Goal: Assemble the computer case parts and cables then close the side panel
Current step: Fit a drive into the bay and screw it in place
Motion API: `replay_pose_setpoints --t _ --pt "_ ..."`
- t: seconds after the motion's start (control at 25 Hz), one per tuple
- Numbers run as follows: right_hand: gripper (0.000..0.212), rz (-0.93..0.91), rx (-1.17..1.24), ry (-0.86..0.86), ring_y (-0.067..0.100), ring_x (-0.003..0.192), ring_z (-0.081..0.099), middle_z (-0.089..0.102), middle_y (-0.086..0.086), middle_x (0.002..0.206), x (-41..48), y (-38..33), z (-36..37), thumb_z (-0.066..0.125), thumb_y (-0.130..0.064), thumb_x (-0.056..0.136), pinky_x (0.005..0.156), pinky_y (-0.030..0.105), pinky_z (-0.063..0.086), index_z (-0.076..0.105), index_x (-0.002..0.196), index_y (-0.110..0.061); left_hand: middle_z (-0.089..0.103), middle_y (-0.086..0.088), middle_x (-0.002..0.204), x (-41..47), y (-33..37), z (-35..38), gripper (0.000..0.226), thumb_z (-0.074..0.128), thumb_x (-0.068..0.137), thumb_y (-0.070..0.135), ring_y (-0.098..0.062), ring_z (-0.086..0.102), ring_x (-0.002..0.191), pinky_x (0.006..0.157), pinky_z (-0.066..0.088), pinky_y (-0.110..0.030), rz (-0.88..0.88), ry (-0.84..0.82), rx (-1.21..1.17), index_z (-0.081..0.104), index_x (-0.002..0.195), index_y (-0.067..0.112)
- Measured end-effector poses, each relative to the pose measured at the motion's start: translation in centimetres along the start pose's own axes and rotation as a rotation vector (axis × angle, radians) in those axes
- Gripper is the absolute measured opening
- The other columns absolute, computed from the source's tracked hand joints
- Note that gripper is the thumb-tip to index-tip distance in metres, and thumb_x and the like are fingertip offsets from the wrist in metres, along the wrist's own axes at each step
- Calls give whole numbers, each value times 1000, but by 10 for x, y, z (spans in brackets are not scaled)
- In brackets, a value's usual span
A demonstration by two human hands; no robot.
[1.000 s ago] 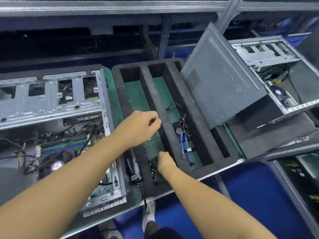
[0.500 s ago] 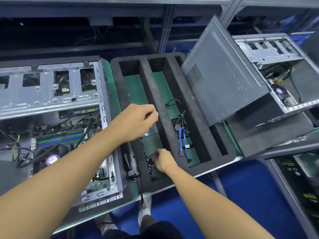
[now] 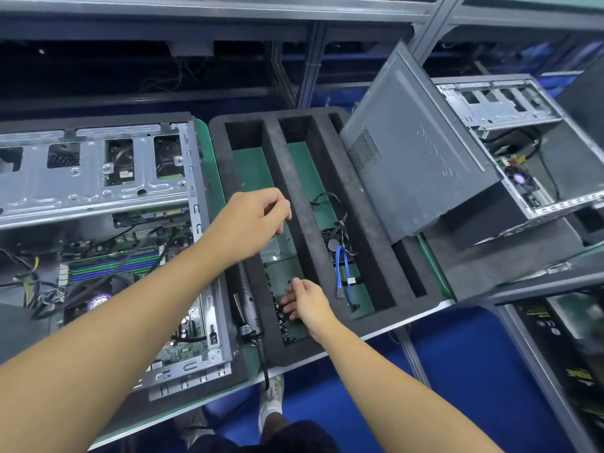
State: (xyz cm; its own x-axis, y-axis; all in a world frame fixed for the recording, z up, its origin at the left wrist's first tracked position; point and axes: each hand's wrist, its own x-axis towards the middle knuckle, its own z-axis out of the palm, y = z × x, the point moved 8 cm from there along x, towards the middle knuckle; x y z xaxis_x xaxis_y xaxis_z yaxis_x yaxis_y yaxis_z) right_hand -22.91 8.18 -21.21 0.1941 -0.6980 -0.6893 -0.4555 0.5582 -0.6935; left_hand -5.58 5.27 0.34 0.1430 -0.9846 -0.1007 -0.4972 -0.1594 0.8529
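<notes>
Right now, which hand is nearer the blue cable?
Right. The right hand is just left of the blue cable, one slot over; the left hand hangs farther up-left.

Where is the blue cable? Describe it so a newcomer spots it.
Find the black foam tray right of the left computer case. In the long slot just right of the one the right hand reaches into, look at the near end. The blue cable loops there, the only blue among black wires.
</notes>
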Motion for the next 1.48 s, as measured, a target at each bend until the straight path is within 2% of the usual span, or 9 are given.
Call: replay_pose_setpoints --t 0.12,0.2,0.48,0.68,0.88,1.04,1.2,1.36,1.48 --pt "23 -14 -754 -13 31 106 66 66 15 121 4 2 -1 51 -5 100 86 33 54 61 120 0 68 6 69 1 -2 1 27 45 95 31 -26 63 65 43 39 -14 -7 -2 6 63 75 27" --pt "27 -28 -995 -91 35 109 67 68 18 121 4 6 8 53 2 96 94 37 56 68 118 1 68 7 68 1 -2 2 27 45 95 32 -25 62 64 43 38 -13 0 -4 24 63 74 28" --pt "20 -141 -1192 -101 40 99 69 70 22 108 11 2 28 53 6 94 80 38 57 70 104 3 68 7 69 2 -3 3 27 45 94 34 -26 64 66 44 42 -17 0 -8 30 63 74 28" --pt "30 -279 -1341 -118 40 100 67 65 21 108 11 1 39 56 22 80 74 40 53 65 100 3 68 7 69 1 -3 3 27 46 95 31 -25 63 65 45 41 -18 -4 -9 30 62 74 28" --pt "30 -278 -1421 -122 39 101 68 66 20 111 13 6 38 58 20 82 69 36 47 65 104 2 67 6 68 0 -2 4 25 47 94 27 -8 50 45 43 38 -15 7 -21 48 62 75 26" --pt "22 -228 -1334 -122 38 102 68 67 19 113 14 5 35 53 8 91 72 35 50 65 107 1 67 5 67 -1 -3 5 25 47 96 27 -12 52 47 46 41 -19 5 -33 61 62 76 25" --pt "22 -132 -1035 -86 36 96 70 72 19 102 17 -7 15 52 -6 94 79 35 56 71 104 -1 67 4 69 1 -5 5 25 47 96 28 -5 45 40 44 35 -14 11 -32 71 61 77 25" --pt "12 -147 -506 -88 21 64 67 67 11 82 10 -40 2 59 2 91 79 41 61 61 83 -7 68 5 77 6 -10 11 17 50 95 26 -13 56 58 59 49 -30 9 -57 197 61 84 20" --pt "12 -189 -14 -208 18 67 68 69 13 83 -3 -78 -2 59 3 96 70 36 60 61 86 -5 67 9 92 11 -14 14 11 59 93 16 -7 57 73 72 46 -24 4 -99 234 67 98 21"
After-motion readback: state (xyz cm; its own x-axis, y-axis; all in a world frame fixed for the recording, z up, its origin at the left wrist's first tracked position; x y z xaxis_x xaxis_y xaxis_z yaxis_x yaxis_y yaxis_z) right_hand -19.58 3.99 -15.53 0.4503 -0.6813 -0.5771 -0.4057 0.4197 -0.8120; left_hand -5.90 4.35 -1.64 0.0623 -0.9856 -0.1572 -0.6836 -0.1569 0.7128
